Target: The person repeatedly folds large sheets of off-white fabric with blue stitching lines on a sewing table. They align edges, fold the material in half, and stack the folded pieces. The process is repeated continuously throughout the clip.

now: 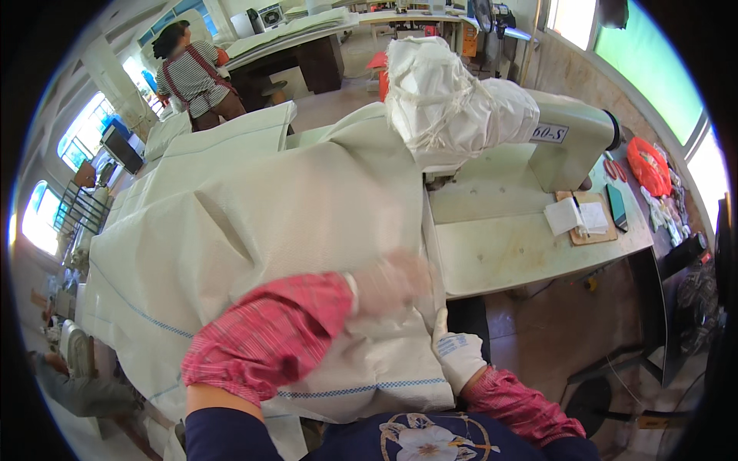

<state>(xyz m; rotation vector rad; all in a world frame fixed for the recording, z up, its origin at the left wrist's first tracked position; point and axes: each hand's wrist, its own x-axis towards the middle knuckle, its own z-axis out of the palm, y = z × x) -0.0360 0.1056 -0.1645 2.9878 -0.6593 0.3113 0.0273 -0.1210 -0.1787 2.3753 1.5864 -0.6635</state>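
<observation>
A large sheet of white woven plastic fabric (307, 200) with blue dashed lines spreads in front of me and runs up to an industrial sewing machine (573, 127). Its head is wrapped in white woven cloth (434, 100). My left hand (393, 283), in a pale glove below a pink checked sleeve cover, lies over the fabric near its right edge; motion smears its fingers. At that same edge, lower down, my right hand (461, 357) in a white glove has closed on the fabric, thumb pointing up along it. The fingers under the fabric are hidden.
On the machine table (500, 250) lie a notepad (588, 219), a green phone (616, 206), red-handled scissors (613, 167) and a red plastic bag (649, 165). A person in a striped top (196, 77) stands far left beside a table stacked with sheets (284, 37).
</observation>
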